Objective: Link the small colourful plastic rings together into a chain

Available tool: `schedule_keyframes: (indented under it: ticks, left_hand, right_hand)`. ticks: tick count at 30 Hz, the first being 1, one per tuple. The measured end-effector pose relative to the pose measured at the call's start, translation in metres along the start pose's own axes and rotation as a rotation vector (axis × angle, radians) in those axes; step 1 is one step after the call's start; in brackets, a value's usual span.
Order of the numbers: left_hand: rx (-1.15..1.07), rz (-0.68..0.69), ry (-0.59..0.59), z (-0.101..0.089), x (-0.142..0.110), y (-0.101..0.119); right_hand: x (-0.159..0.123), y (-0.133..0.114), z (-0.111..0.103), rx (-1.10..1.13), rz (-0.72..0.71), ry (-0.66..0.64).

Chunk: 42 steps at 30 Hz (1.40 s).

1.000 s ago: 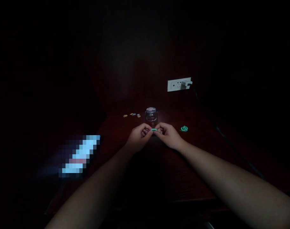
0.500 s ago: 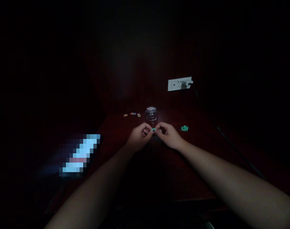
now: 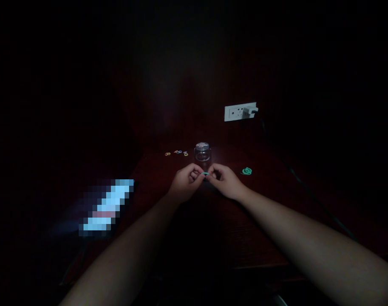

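Observation:
In dim light my left hand [image 3: 186, 182] and my right hand [image 3: 223, 180] meet over a dark reddish table [image 3: 244, 229]. Both pinch a small teal band [image 3: 205, 173] between their fingertips. Just beyond them stands a small clear jar [image 3: 202, 152]. A pile of teal bands [image 3: 246, 171] lies to the right of my right hand. Several small coloured bands [image 3: 177, 152] lie in a row to the left of the jar.
A white wall socket [image 3: 236, 113] with a plug in it is on the back wall, and its dark cable [image 3: 295, 178] runs down to the right. A glowing blurred screen [image 3: 106, 208] lies at the table's left edge. All around is dark.
The hands have stayed nearly still; less of the teal band shows between the fingertips than a second ago.

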<state>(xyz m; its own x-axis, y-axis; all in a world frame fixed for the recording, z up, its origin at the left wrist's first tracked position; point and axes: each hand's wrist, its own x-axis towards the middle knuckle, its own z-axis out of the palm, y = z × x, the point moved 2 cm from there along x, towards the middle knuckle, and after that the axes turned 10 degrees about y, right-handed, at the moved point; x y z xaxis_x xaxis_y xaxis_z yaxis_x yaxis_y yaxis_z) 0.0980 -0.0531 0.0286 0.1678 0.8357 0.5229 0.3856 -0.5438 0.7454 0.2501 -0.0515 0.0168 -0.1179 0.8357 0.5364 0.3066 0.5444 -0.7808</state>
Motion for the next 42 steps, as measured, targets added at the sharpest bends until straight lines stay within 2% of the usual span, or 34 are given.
schedule_keyframes:
  ticks: [10,29,42]
  left_hand:
    - [-0.013,-0.006,-0.049,0.003,0.001,0.0]
    - [0.053,0.036,-0.009,0.0,0.001,0.001]
    - [0.067,0.035,-0.056,0.003,0.0,0.001]
  right_hand:
    - [0.0,-0.002,0.0,-0.03,-0.005,0.036]
    - [-0.002,-0.007,0.001,-0.082,-0.025,-0.051]
    - [0.002,0.004,-0.002,-0.01,0.009,0.036]
